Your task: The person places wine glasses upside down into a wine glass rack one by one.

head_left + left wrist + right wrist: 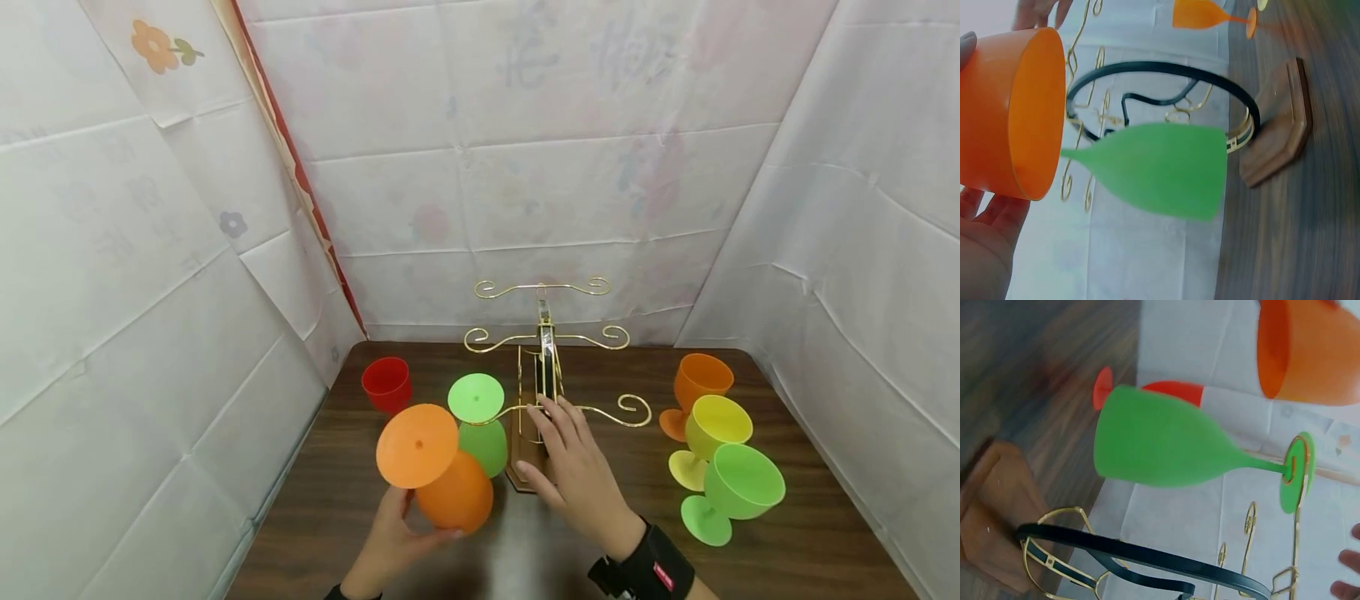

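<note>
The left hand (393,537) grips the inverted orange goblet (459,493) by its bowl, aloft near a hanging green goblet (486,447); the right hand (581,475), fingers extended, holds nothing beside the gold rack (547,354). Probably light, stiff, slick plastic, the goblet suits a bowl or stem hold.

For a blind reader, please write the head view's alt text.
The left hand holds an orange goblet upside down beside a gold rack, the right hand near it. An inverted green goblet hangs there; a red goblet stands left, three upright goblets right.
</note>
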Motion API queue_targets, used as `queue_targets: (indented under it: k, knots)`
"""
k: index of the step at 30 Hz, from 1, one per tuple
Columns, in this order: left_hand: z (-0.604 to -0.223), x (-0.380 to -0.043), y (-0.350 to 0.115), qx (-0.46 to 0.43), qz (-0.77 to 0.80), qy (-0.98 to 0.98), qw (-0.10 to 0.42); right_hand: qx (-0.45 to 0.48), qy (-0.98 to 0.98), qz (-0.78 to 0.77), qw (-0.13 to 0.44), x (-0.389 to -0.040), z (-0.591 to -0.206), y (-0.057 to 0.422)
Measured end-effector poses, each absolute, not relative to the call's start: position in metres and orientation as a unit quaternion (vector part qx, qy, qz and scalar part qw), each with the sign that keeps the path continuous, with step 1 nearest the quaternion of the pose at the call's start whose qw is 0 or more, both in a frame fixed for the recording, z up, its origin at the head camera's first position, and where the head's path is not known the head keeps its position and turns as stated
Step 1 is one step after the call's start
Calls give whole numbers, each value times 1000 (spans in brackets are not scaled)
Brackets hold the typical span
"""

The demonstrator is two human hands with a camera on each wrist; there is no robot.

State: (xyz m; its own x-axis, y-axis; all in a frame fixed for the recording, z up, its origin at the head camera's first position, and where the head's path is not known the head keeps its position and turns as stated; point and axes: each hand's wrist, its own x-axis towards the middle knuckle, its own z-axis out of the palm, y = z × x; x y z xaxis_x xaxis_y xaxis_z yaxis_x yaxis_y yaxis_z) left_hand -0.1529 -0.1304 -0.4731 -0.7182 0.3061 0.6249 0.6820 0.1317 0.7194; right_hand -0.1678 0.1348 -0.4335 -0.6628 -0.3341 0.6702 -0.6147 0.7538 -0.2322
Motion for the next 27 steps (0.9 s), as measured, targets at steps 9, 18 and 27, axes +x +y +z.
queue_targets:
  k: [9, 18, 27]
  knots:
    - [-483, -154, -146, -240, -596, -756, 130, 229, -916, 148, 292, -178, -445, 135]
    - [-484, -165, -157, -138, -595, -780, 136, 240, -907, 132, 321, -183, -446, 136]
    - [-484, -194, -166, -62, -570, -811, 116, 243, -902, 133, 332, -185, -447, 133]
